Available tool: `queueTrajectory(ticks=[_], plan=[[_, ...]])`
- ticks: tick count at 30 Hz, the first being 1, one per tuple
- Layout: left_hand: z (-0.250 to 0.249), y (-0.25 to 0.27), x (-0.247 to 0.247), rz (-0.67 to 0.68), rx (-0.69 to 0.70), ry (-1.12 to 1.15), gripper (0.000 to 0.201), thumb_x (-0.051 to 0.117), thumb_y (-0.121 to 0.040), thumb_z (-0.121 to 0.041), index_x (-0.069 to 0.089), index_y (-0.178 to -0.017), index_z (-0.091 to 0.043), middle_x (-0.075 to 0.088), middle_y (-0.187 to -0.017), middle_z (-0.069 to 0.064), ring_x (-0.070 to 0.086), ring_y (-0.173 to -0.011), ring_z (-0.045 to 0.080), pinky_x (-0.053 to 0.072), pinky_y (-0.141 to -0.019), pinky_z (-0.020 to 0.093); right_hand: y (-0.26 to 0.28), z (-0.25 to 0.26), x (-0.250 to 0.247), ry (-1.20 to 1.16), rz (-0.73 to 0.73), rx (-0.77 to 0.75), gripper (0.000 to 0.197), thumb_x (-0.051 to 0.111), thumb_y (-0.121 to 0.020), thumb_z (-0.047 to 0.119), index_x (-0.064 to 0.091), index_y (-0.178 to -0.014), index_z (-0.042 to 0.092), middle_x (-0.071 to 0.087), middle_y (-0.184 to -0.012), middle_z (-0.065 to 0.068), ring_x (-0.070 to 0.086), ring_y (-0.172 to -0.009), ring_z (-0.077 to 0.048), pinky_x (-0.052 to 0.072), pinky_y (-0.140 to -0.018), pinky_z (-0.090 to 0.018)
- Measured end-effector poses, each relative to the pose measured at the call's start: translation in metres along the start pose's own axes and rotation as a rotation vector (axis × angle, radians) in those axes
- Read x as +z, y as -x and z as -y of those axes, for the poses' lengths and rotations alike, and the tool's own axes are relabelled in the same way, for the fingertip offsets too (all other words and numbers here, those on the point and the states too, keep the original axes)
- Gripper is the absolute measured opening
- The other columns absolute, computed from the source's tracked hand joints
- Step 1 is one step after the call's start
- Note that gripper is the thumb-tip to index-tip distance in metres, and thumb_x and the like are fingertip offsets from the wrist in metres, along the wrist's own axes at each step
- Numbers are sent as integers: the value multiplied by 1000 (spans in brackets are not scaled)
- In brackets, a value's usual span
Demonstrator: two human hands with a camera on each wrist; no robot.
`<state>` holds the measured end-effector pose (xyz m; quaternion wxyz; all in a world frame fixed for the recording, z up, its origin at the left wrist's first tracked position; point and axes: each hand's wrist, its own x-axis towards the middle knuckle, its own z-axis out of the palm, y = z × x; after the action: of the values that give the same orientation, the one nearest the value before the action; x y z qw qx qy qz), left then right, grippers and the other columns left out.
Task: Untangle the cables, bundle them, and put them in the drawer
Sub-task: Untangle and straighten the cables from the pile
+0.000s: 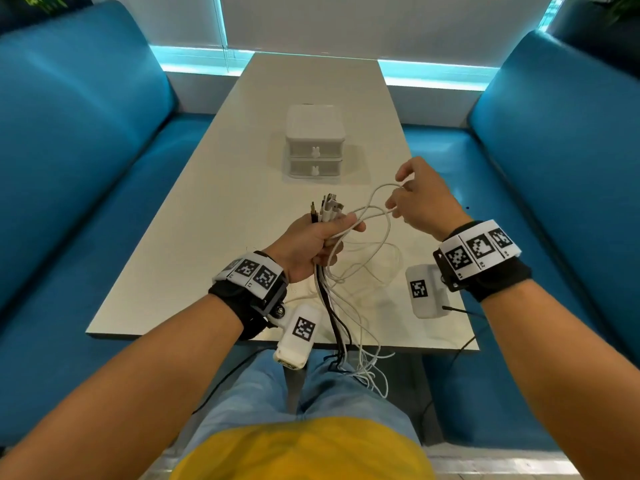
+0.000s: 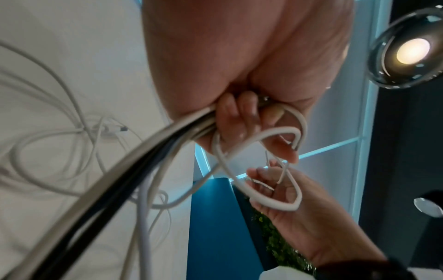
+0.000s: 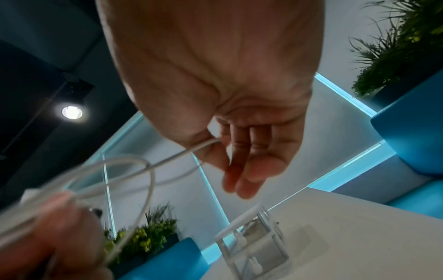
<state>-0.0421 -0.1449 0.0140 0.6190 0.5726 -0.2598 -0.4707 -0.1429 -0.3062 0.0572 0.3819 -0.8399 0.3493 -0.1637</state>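
My left hand grips a bundle of white and black cables above the table's near end, plug ends sticking up out of the fist. The cables' tails hang over the table edge toward my lap. In the left wrist view the curled fingers clamp the cable bundle. My right hand pinches a white cable loop just right of the left hand. In the right wrist view the thumb presses that white cable against the fingers. A small white two-drawer box stands mid-table, both drawers closed.
The white table runs between two blue benches. Loose white cable coils lie on the table under my hands. A thin black wire trails off the near right edge. Plants stand behind the benches.
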Motion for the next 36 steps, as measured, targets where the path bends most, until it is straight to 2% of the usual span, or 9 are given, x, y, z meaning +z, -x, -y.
queueTrajectory(ticks=[5, 10, 14, 19, 21, 24, 30, 33, 36], plan=[[-2, -2, 9, -111, 57, -184, 13, 68, -86, -14, 64, -75, -9, 33, -45, -9, 26, -42, 8, 23, -41, 20, 9, 19, -11, 202, 120, -323, 47, 66, -85, 15, 53, -127, 31, 55, -125, 1, 51, -114, -14, 40, -93, -24], [0, -3, 12, -99, 85, -173, 24, 69, -83, -10, 53, -66, -15, 30, -49, -5, 23, -44, 10, 21, -40, 21, 18, 27, -6, 665, 315, -457, 26, 65, -87, 33, 66, -113, 34, 42, -144, 2, 32, -136, -20, 29, -110, -50], [-1, -1, 5, -83, 52, -144, 22, 68, -83, -7, 51, -71, -13, 32, -49, -7, 25, -43, 9, 22, -41, 21, 11, 18, -8, 470, 104, -506, 11, 67, -85, 36, 73, -90, 27, 63, -118, 4, 54, -111, -16, 42, -96, -44], [3, 2, -3, -82, 1, -197, 13, 69, -85, -13, 62, -74, -12, 36, -54, -4, 26, -48, 10, 23, -42, 19, -10, 10, -37, 251, -389, -145, 23, 56, -88, 38, 69, -90, 18, 71, -98, -3, 61, -97, -26, 45, -87, -33], [2, 2, -4, -101, 5, -193, 16, 64, -90, -18, 67, -76, -11, 35, -54, -5, 26, -50, 10, 22, -42, 19, -10, 5, -40, 332, -325, -136, 22, 58, -88, 32, 66, -106, 21, 65, -114, -6, 56, -109, -29, 42, -93, -36], [-2, 0, -1, -100, 12, -230, 23, 63, -92, -22, 70, -72, -14, 34, -55, -4, 26, -51, 11, 22, -44, 20, 6, 7, -27, 422, -59, -352, 63, 72, -81, 24, 45, -137, 37, 39, -145, -3, 37, -133, -26, 31, -111, -45], [-11, 2, 11, -36, 41, -317, 21, 66, -89, -20, 71, -70, -14, 33, -54, -4, 28, -50, 10, 22, -46, 22, 16, 15, -7, 598, 154, -512, 20, 64, -88, 38, 69, -106, 32, 48, -140, 4, 36, -134, -18, 28, -108, -45], [-13, 5, 4, -67, 47, -359, 19, 66, -89, -20, 70, -73, -13, 34, -52, -5, 29, -49, 10, 24, -45, 20, 7, 12, -16, 495, -65, -522, 19, 57, -92, 38, 69, -96, 24, 62, -119, 0, 53, -113, -23, 40, -95, -44], [-13, 7, -5, -94, 56, -422, 18, 67, -88, -21, 70, -73, -13, 43, -64, 6, 31, -52, 12, 25, -47, 24, -3, 18, -43, 224, -465, -300, 25, 47, -96, 35, 61, -97, 15, 66, -104, -10, 56, -98, -31, 41, -84, -39]])
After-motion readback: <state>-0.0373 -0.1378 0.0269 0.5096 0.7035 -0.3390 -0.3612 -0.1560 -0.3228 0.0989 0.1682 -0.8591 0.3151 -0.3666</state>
